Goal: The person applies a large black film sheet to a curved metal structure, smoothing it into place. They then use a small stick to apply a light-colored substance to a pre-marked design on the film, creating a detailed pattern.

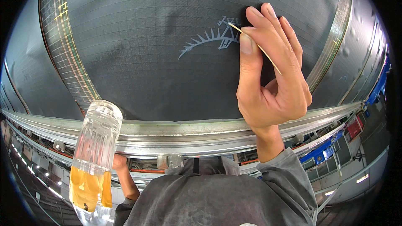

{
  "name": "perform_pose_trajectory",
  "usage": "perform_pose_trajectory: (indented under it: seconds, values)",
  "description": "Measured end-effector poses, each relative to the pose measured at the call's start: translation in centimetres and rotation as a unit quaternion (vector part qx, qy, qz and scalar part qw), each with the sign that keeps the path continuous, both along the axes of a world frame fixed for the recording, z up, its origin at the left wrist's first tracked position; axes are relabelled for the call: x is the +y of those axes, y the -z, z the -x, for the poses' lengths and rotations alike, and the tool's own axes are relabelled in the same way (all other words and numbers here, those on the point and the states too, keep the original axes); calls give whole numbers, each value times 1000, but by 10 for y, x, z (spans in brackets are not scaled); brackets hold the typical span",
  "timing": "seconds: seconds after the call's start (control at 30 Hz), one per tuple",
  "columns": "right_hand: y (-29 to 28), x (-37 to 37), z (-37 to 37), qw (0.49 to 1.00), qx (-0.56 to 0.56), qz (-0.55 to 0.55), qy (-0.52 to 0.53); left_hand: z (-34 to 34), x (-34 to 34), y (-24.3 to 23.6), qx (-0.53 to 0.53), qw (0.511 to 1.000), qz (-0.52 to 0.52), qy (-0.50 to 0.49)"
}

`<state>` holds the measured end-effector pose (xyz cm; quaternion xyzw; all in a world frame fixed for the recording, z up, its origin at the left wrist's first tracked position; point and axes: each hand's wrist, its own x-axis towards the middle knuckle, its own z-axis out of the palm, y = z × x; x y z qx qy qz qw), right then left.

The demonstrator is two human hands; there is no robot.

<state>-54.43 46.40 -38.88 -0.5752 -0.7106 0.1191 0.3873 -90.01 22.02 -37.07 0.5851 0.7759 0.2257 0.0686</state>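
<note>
My right hand [274, 65] is over the dark sheet [163, 83], pinching a thin pale wooden stick [270, 59] between thumb and index finger. The other fingers curl loosely above. One end of the stick reaches the pale blue curved design [205, 42] with spikes, by the small marks at its top. At the lower left, a clear ribbed glass bottle [95, 138] with an orange patch and clear liquid rises close to the camera. Behind it, my left hand [119, 161] shows only in part; its fingers are hidden, so I cannot tell whether it holds the bottle.
A metal rail [184, 136] runs along the near side of the sheet. Bands of coloured threads [63, 21] border the sheet on the left, with another band [331, 50] on the right. More dark sheets lie on both sides. Blue machine parts [318, 152] stand at right.
</note>
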Motion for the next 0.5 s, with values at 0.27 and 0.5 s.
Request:
perform_pose_trajectory:
  seconds: [0.27, 0.5]
  values:
    - [0, 0, -1, 1000, -13, 0, 0, 2, -1, 3, 12, 1000, -1, 12]
    - [0, 0, 0, 1000, 7, 0, 1, 1, -3, 2, 17, 1000, 0, 9]
